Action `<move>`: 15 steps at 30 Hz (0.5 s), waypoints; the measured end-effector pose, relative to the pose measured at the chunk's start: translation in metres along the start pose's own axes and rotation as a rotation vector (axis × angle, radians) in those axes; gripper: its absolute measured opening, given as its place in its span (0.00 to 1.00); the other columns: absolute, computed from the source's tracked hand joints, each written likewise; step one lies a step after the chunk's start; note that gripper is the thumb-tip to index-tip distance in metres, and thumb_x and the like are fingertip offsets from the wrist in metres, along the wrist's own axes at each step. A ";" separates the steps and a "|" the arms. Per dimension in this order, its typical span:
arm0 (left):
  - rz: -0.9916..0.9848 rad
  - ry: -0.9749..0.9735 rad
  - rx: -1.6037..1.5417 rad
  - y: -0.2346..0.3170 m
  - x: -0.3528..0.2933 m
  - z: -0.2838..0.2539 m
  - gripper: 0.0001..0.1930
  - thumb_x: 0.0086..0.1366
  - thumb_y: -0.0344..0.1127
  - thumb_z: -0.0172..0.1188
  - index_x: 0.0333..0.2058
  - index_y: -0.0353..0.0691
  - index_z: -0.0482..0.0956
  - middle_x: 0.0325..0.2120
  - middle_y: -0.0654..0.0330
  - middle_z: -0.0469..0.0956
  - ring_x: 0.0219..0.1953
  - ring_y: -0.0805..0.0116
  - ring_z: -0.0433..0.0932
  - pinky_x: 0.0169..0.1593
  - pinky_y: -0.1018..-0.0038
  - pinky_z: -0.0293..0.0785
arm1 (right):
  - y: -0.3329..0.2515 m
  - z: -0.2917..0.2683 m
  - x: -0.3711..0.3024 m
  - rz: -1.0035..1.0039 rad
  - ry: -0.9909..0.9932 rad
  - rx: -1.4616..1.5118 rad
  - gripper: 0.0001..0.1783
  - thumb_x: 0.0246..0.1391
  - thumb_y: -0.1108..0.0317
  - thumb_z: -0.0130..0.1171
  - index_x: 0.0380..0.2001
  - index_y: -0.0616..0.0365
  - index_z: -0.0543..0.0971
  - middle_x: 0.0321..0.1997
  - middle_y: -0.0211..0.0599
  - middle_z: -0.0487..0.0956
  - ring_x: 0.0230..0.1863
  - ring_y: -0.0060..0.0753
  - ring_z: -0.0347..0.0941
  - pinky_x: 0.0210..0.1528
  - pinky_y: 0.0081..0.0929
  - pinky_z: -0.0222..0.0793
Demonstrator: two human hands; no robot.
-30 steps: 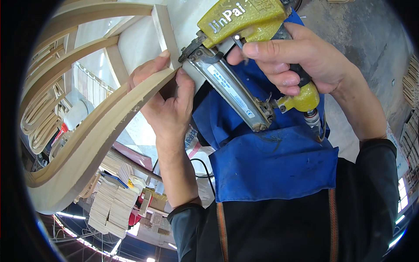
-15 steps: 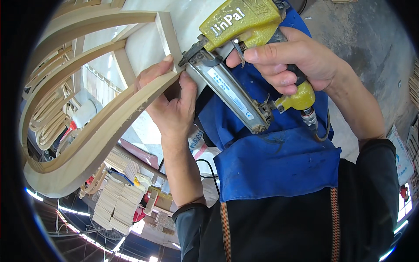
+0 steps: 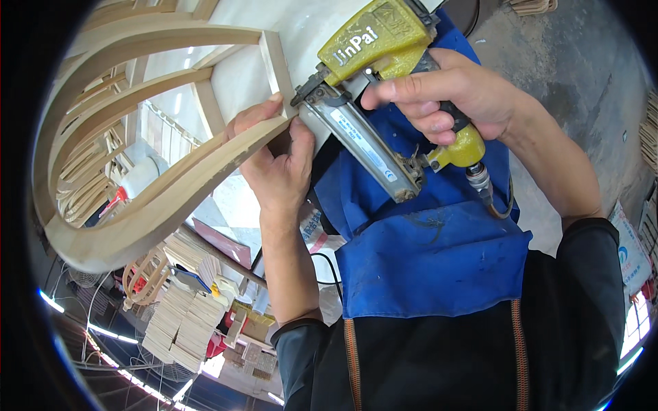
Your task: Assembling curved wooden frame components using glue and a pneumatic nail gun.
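My right hand (image 3: pixel 452 96) wraps the black grip of a yellow nail gun (image 3: pixel 370 44), index finger at its trigger. The gun's nose points left, right by the corner of a curved wooden frame (image 3: pixel 171 175); whether it touches the wood I cannot tell. My left hand (image 3: pixel 277 154) grips that corner, thumb on the near side and fingers round the far side, where a short cross slat (image 3: pixel 274 65) meets the curved rail. A silver magazine (image 3: pixel 367 147) slants down from the nose, and an air hose (image 3: pixel 504 209) hangs from the grip's lower end.
A white glue bottle (image 3: pixel 140 179) with a red tip stands behind the frame. Similar curved wooden pieces (image 3: pixel 82 175) lie at the far left. Stacked wooden strips (image 3: pixel 181 325) sit lower left. A blue apron (image 3: pixel 432 267) covers my front, and concrete floor (image 3: pixel 548 89) stretches to the right.
The frame's curved end has swung upward a little, and its held corner has shifted slightly right with my left hand. The nail gun has tilted slightly, staying by the corner.
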State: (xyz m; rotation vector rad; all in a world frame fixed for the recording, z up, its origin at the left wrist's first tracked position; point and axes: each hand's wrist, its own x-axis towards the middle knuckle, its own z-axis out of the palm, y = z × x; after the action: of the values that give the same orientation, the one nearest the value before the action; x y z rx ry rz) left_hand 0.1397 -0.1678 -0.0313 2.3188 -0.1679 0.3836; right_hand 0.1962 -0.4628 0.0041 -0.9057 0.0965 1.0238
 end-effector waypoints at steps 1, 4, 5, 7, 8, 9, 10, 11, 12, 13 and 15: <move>0.002 -0.022 -0.010 -0.002 -0.002 -0.002 0.21 0.58 0.25 0.71 0.52 0.43 0.85 0.46 0.59 0.86 0.49 0.60 0.80 0.62 0.64 0.70 | -0.008 0.003 -0.005 -0.018 0.027 -0.144 0.20 0.75 0.60 0.65 0.52 0.71 0.83 0.19 0.23 0.72 0.16 0.13 0.65 0.19 0.14 0.63; 0.017 -0.082 -0.038 -0.007 -0.001 -0.011 0.22 0.58 0.26 0.71 0.53 0.43 0.85 0.45 0.59 0.86 0.50 0.60 0.79 0.62 0.64 0.70 | -0.033 0.010 -0.020 -0.080 0.117 -0.580 0.18 0.75 0.59 0.64 0.49 0.69 0.84 0.21 0.25 0.75 0.18 0.15 0.67 0.20 0.17 0.66; 0.031 -0.077 -0.046 -0.007 0.000 -0.015 0.22 0.58 0.26 0.71 0.53 0.43 0.85 0.45 0.59 0.86 0.50 0.60 0.79 0.62 0.64 0.70 | -0.027 0.006 -0.021 -0.370 0.214 -0.767 0.16 0.73 0.61 0.64 0.47 0.66 0.85 0.22 0.27 0.78 0.19 0.18 0.71 0.21 0.20 0.69; 0.114 -0.139 0.015 -0.008 0.000 -0.031 0.22 0.61 0.27 0.69 0.56 0.42 0.85 0.45 0.58 0.86 0.50 0.60 0.80 0.62 0.64 0.71 | -0.035 0.004 -0.026 -0.672 0.309 -0.953 0.13 0.72 0.63 0.64 0.46 0.64 0.85 0.23 0.29 0.81 0.20 0.22 0.74 0.23 0.23 0.72; 0.149 -0.169 0.051 -0.008 -0.002 -0.040 0.22 0.63 0.27 0.68 0.57 0.41 0.84 0.45 0.57 0.86 0.50 0.60 0.80 0.62 0.64 0.71 | -0.058 0.009 -0.034 -0.573 0.258 -1.180 0.19 0.65 0.61 0.70 0.55 0.57 0.85 0.32 0.38 0.86 0.29 0.37 0.81 0.34 0.28 0.78; 0.183 -0.201 0.088 -0.006 -0.005 -0.047 0.22 0.65 0.27 0.68 0.59 0.40 0.84 0.45 0.57 0.86 0.50 0.60 0.80 0.61 0.64 0.71 | -0.070 0.011 -0.038 -0.466 0.203 -1.401 0.31 0.57 0.59 0.75 0.64 0.50 0.84 0.41 0.47 0.91 0.38 0.52 0.88 0.45 0.34 0.83; 0.196 -0.200 0.084 -0.003 -0.005 -0.050 0.22 0.65 0.27 0.68 0.59 0.40 0.84 0.45 0.57 0.86 0.50 0.60 0.80 0.61 0.64 0.71 | -0.072 0.011 -0.040 -0.471 0.217 -1.405 0.31 0.57 0.59 0.75 0.64 0.50 0.84 0.41 0.47 0.91 0.38 0.52 0.88 0.45 0.34 0.83; 0.085 -0.185 -0.023 0.001 -0.005 -0.055 0.22 0.67 0.27 0.66 0.60 0.40 0.83 0.45 0.56 0.85 0.50 0.61 0.80 0.61 0.64 0.72 | -0.071 0.011 -0.040 -0.526 0.245 -1.580 0.28 0.59 0.60 0.73 0.63 0.51 0.84 0.41 0.45 0.90 0.37 0.48 0.88 0.44 0.32 0.82; -0.029 -0.169 -0.129 0.003 -0.004 -0.058 0.22 0.70 0.28 0.65 0.62 0.39 0.82 0.45 0.55 0.85 0.50 0.61 0.81 0.61 0.64 0.72 | -0.070 0.009 -0.037 -0.578 0.271 -1.755 0.26 0.60 0.61 0.72 0.62 0.52 0.84 0.40 0.42 0.90 0.37 0.44 0.88 0.42 0.30 0.81; -0.145 -0.154 -0.233 0.005 -0.003 -0.061 0.22 0.72 0.28 0.63 0.64 0.38 0.82 0.44 0.54 0.85 0.50 0.61 0.81 0.61 0.64 0.73 | -0.067 0.008 -0.033 -0.629 0.296 -1.929 0.24 0.62 0.63 0.70 0.60 0.53 0.84 0.40 0.40 0.89 0.37 0.40 0.87 0.40 0.28 0.80; -0.258 -0.142 -0.333 0.007 0.005 -0.062 0.22 0.75 0.28 0.62 0.66 0.37 0.81 0.44 0.54 0.85 0.50 0.62 0.81 0.61 0.64 0.73 | -0.061 0.005 -0.023 -0.724 0.342 -2.275 0.19 0.65 0.65 0.67 0.58 0.55 0.85 0.39 0.34 0.88 0.37 0.32 0.87 0.36 0.24 0.78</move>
State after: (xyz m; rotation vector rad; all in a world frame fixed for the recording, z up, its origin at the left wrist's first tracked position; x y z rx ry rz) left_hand 0.1289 -0.1281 0.0164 2.0051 0.0010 0.0549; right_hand 0.2291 -0.4876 0.0551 -2.7874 -1.2779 -0.1988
